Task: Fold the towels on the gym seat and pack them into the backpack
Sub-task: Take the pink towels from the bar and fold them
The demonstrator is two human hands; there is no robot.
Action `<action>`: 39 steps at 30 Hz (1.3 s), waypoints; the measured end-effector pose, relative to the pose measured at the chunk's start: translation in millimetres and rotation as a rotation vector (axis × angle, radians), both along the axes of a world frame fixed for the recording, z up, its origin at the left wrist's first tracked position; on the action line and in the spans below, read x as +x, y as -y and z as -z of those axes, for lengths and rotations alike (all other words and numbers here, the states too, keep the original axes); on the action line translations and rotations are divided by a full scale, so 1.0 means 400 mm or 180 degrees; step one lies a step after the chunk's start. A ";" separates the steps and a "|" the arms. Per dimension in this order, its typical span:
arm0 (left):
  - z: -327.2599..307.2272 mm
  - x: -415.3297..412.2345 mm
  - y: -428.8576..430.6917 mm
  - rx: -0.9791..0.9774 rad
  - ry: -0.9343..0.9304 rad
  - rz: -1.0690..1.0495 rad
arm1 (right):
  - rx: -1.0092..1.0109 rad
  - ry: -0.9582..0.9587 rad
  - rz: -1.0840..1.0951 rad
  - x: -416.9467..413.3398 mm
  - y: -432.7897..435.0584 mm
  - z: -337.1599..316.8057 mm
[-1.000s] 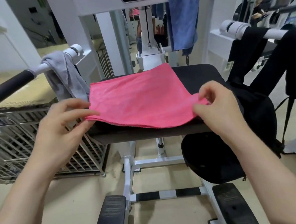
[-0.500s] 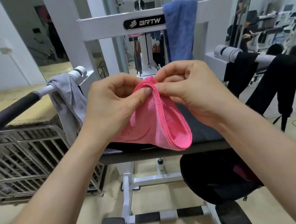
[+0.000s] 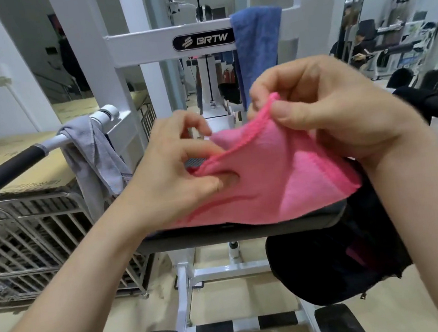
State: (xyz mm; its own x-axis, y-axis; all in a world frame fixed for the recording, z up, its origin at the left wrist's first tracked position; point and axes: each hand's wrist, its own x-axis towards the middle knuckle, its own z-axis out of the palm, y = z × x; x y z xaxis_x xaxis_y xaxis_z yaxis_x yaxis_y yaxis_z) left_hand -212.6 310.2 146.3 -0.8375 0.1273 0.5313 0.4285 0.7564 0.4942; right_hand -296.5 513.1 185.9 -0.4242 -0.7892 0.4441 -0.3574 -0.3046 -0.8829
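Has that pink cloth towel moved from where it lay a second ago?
Yes. The pink cloth towel lay flat on the black padded seat; now the left hand and right hand hold its edge lifted above it.

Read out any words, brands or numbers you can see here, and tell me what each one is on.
"BRTW": white letters beside a logo mark, on the black oval badge fixed to the gym machine's white crossbar.
Faint print on the cardboard at the left: too blurred to read.
No other text can be read.
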 end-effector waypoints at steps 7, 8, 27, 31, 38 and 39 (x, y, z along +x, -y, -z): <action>0.054 -0.005 -0.093 0.1366 0.1714 0.2146 | 0.0195 -0.0385 -0.0157 -0.050 -0.022 -0.014; 0.081 -0.009 -0.103 0.1522 0.1771 0.2086 | 0.0341 -0.0648 0.0063 -0.068 -0.023 -0.013; 0.158 -0.177 0.251 0.1656 0.2131 -0.0894 | 0.2227 -0.2147 0.2961 -0.454 0.178 0.189; 0.151 -0.294 0.364 0.1198 0.1923 -0.1266 | 0.2536 -0.2098 0.3210 -0.507 0.219 0.248; 0.222 -0.350 0.421 -0.0239 0.0415 -0.2332 | 0.2771 -0.1501 0.3950 -0.475 0.206 0.300; 0.226 -0.316 0.405 -0.0126 0.0489 -0.2282 | 0.2842 -0.1400 0.3887 -0.453 0.190 0.306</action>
